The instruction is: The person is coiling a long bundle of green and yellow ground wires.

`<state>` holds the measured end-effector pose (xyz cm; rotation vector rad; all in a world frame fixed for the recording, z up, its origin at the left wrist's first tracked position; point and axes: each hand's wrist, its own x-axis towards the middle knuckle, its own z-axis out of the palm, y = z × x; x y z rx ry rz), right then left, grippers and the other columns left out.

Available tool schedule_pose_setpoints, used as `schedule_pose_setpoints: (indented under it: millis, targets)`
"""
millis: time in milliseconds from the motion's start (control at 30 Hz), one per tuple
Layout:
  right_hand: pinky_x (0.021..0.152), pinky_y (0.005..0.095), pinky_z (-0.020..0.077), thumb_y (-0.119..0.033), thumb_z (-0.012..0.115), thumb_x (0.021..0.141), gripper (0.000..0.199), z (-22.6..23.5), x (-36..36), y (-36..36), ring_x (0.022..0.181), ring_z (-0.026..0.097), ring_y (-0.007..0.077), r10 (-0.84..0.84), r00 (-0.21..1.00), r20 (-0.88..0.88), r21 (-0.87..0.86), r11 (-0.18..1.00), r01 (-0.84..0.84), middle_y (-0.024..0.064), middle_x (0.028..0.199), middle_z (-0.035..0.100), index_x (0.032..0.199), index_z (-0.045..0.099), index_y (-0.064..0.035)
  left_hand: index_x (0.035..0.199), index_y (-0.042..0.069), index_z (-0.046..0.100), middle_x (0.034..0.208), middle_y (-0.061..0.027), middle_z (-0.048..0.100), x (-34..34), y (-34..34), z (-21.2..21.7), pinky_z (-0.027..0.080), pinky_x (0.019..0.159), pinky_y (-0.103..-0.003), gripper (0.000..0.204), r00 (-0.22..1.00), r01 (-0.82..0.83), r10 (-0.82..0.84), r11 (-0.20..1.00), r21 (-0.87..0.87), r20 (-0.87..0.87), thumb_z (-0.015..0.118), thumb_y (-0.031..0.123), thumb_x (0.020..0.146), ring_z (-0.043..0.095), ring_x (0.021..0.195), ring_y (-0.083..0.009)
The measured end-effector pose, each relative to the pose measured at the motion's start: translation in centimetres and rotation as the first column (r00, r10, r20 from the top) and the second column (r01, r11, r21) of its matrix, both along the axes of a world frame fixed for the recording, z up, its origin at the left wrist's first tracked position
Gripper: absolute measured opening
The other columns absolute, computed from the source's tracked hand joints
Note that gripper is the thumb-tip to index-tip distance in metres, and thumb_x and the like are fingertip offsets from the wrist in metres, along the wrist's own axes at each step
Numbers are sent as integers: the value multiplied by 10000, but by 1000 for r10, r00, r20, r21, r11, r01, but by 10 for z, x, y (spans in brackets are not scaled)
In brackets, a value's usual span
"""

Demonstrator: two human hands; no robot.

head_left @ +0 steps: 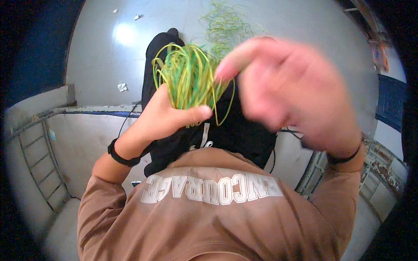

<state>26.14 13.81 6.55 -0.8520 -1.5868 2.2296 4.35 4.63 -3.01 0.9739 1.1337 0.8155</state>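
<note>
A thick bundle of thin yellow and green strands (188, 76), looped at the top, is gripped in my left hand (170, 112). The thumb lies across the near side of the bundle, and the other fingers are hidden behind it. Beside it on the right, my right hand (298, 85) is curled and smeared by motion. Its extended finger reaches the bundle's right edge, where a loose loop hangs down. Whether a strand is pinched there is too blurred to make out.
More loose yellow-green strands (226, 26) lie tangled on the grey floor (100, 56) ahead. Crumpled white scraps (122, 87) are scattered at the left. My legs in black trousers (152, 56) stretch forward below the bundle. Metal bed-like frames with ladder rungs (37, 152) stand on both sides.
</note>
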Motion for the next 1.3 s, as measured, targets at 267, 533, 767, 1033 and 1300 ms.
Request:
schedule_pose_setpoints:
  millis: [267, 533, 767, 1033, 1300]
  targets:
    - [681, 360, 524, -58, 553, 933, 116, -68, -14, -83, 757, 657, 282, 167, 979, 117, 515, 832, -204, 139, 803, 624, 1032, 557, 2, 1479, 26, 273, 1383, -186, 479, 0, -8, 1, 331, 1115, -491, 923, 883, -185, 168, 983, -3, 438, 537, 632, 835, 477, 1279, -323]
    - [652, 365, 512, -164, 620, 890, 191, -105, 24, -6, 674, 629, 247, 459, 879, 130, 611, 661, -435, 121, 766, 670, 1024, 688, -47, 1366, -19, 405, 937, -193, 647, -34, -32, 19, 484, 675, -364, 881, 793, 89, 33, 982, -169, 608, 829, 321, 673, 616, 722, -250]
    - [511, 236, 370, -253, 618, 922, 227, -58, 69, 70, 569, 475, 65, 159, 875, 457, 88, 971, -222, -3, 683, 614, 909, 659, -31, 1325, -24, 476, 1220, -88, 623, -59, -27, 11, 456, 955, -305, 818, 911, 398, -407, 911, 110, 71, 842, 112, 606, 583, 1090, -159]
    - [524, 253, 438, -165, 522, 964, 206, -52, 4, -44, 608, 532, 122, 76, 991, 111, 431, 895, -117, 60, 744, 581, 1064, 525, 15, 1073, -7, 620, 1005, -69, 675, 6, -12, 3, 507, 805, -289, 394, 980, -1, 28, 991, 131, -199, 745, 70, 708, 628, 894, -135]
    - [627, 393, 525, -184, 544, 814, 260, -90, -19, -111, 684, 670, 288, 424, 886, 189, 809, 444, -385, 152, 687, 617, 949, 540, 39, 1300, -21, 446, 1108, -129, 636, 11, -18, 2, 392, 1056, -425, 670, 692, -439, 516, 856, -273, 506, 614, 397, 805, 624, 1002, -253]
